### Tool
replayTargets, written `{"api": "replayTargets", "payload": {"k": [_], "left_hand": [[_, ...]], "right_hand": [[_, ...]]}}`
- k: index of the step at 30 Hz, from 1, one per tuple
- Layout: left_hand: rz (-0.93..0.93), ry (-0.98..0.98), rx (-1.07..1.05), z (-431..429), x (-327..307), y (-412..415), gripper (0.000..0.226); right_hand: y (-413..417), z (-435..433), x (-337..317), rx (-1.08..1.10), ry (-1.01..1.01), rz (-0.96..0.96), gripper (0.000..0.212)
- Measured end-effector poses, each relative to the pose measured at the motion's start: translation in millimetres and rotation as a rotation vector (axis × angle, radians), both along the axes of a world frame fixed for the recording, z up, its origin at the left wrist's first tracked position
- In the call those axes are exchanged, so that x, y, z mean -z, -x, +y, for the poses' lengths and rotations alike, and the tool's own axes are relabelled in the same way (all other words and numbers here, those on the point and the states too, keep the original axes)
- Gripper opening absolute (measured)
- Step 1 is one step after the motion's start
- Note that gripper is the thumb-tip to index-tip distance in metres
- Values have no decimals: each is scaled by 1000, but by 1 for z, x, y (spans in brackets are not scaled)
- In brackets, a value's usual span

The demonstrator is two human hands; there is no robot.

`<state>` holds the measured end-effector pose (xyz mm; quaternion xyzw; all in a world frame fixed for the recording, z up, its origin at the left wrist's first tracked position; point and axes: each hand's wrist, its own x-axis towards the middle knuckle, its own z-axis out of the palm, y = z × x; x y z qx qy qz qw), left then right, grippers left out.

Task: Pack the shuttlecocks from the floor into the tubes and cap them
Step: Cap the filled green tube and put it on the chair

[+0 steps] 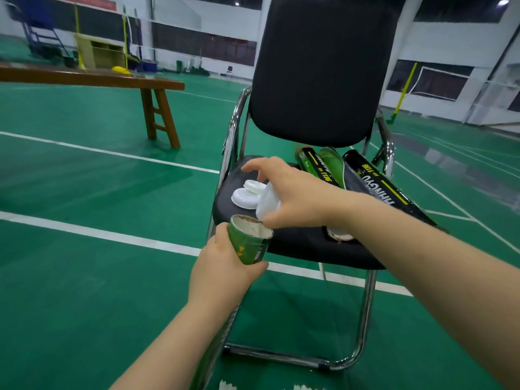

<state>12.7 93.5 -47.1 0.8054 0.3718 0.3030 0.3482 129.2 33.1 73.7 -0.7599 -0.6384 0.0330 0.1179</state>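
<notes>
My left hand (pixel 222 267) grips a green shuttlecock tube (pixel 249 240) just below its open top, in front of the chair seat. White feathers show inside the tube's mouth. My right hand (pixel 289 192) holds a white cap (pixel 267 202) tilted right above that mouth, with the forefinger stretched out to the left. Two more white caps (pixel 247 194) lie stacked on the seat behind. Three dark green tubes (pixel 323 167) lie on the right side of the seat, partly hidden by my right forearm.
A black chair (pixel 318 68) with a chrome frame stands on the green court floor. A wooden bench (pixel 98 80) is at the left rear. White feather tips (pixel 228 386) show at the bottom edge. An open tube end (pixel 340 236) peeks under my right arm.
</notes>
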Motion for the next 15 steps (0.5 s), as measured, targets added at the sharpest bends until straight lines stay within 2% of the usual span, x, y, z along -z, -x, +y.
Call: {"api": "replayTargets", "payload": {"k": [4, 7, 11, 15], "left_hand": [[-34, -15, 87, -16, -14, 8, 58], [-67, -13, 153, -26, -29, 17, 55], [-98, -48, 185, -38, -49, 34, 57], [-140, -41, 171, -40, -65, 49, 65]], "right_hand": [[18, -6, -23, -68, 291, -172, 84], [28, -11, -41, -118, 394, -165, 91], [34, -30, -56, -113, 334, 125, 81], [50, -47, -34, -76, -56, 562, 62]]}}
